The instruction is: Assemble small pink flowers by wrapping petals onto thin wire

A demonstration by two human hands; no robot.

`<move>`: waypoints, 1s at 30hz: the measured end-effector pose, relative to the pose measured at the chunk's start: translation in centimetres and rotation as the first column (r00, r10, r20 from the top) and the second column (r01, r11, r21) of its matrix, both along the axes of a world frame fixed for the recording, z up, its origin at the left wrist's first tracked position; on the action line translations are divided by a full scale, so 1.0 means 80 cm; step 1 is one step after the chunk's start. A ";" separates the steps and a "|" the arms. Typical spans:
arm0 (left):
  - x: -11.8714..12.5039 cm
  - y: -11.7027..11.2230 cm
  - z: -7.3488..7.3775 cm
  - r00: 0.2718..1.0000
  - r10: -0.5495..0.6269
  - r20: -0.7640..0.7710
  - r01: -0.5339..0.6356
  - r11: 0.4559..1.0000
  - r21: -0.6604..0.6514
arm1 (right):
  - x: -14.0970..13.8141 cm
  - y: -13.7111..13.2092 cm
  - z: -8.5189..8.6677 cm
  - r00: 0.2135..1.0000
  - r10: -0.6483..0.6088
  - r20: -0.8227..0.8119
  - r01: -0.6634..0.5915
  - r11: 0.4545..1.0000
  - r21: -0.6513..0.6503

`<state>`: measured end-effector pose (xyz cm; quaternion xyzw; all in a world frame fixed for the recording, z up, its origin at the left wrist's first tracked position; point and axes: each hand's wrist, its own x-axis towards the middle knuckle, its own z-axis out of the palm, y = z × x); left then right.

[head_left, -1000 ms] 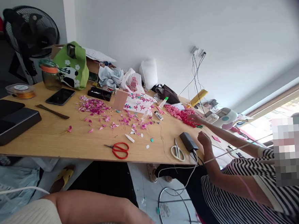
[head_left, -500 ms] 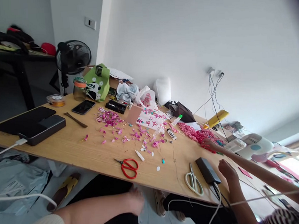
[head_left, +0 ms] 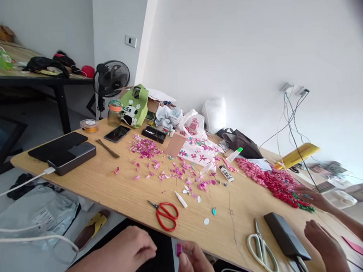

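Observation:
My left hand (head_left: pixel 127 252) hovers below the near edge of the wooden table (head_left: pixel 110 186), fingers curled and pressed together; what they hold, if anything, is hidden. My right hand (head_left: pixel 195 265) is at the bottom edge, pinching a small pink petal piece (head_left: pixel 178 249). Red-handled scissors (head_left: pixel 166 213) lie on the table just above both hands. Loose pink petals (head_left: pixel 158 162) are scattered across the middle of the table.
A co-worker's two hands (head_left: pixel 317 213) rest at the right by a heap of red-pink flowers (head_left: pixel 271 181), a black adapter (head_left: pixel 286 235) and white scissors (head_left: pixel 262 250). At the left lie a black tablet and power bank (head_left: pixel 62 150), a phone (head_left: pixel 117 133) and a green bag (head_left: pixel 135 105).
The view swung left and down, showing more of the table's left end. Both my hands rose into sight below the table edge, the right now pinching a pink piece.

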<state>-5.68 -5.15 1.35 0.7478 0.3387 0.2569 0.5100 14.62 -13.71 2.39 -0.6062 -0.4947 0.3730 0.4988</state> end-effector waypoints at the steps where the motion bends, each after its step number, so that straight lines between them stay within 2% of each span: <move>1: 0.000 0.000 0.014 1.000 0.006 0.006 -0.007 1.000 0.016 | -0.010 0.003 -0.003 0.999 0.015 -0.038 -0.016 0.999 -0.033; 4: 0.007 0.004 0.041 0.987 0.130 0.094 -0.135 0.989 0.055 | -0.021 0.017 -0.001 0.974 0.083 -0.209 -0.104 0.990 -0.094; 6: 0.013 0.006 0.045 0.971 0.189 0.148 -0.192 0.981 0.006 | -0.023 0.026 0.000 0.969 0.088 -0.231 -0.111 0.990 -0.088; 8: 0.017 0.008 0.043 0.958 0.220 0.184 -0.204 0.974 -0.100 | -0.026 0.030 -0.002 0.975 0.068 -0.211 -0.087 0.993 -0.084; 11: 0.021 0.010 0.038 0.946 0.228 0.232 -0.167 0.952 -0.256 | -0.034 0.029 -0.009 0.992 0.043 -0.117 -0.051 0.997 -0.063; 15: 0.024 0.011 0.034 0.943 0.204 0.265 -0.100 0.928 -0.358 | -0.046 0.026 -0.012 0.994 -0.061 0.090 0.058 0.998 0.029; 19: 0.027 0.011 0.030 0.932 0.211 0.295 -0.075 0.909 -0.411 | -0.050 0.028 -0.008 0.970 -0.038 0.241 0.014 0.995 0.102; 21: 0.027 0.012 0.028 0.924 0.229 0.305 -0.071 0.889 -0.452 | -0.052 0.029 -0.006 0.968 -0.029 0.250 0.004 0.995 0.101; 24: 0.027 0.015 0.026 0.905 0.270 0.328 -0.061 0.847 -0.528 | -0.054 0.030 -0.003 0.977 -0.110 0.183 0.095 0.991 0.091; 30: 0.028 0.017 0.021 0.811 0.333 0.480 0.066 0.765 -0.641 | -0.059 0.030 0.001 0.981 -0.161 0.105 0.153 0.985 0.083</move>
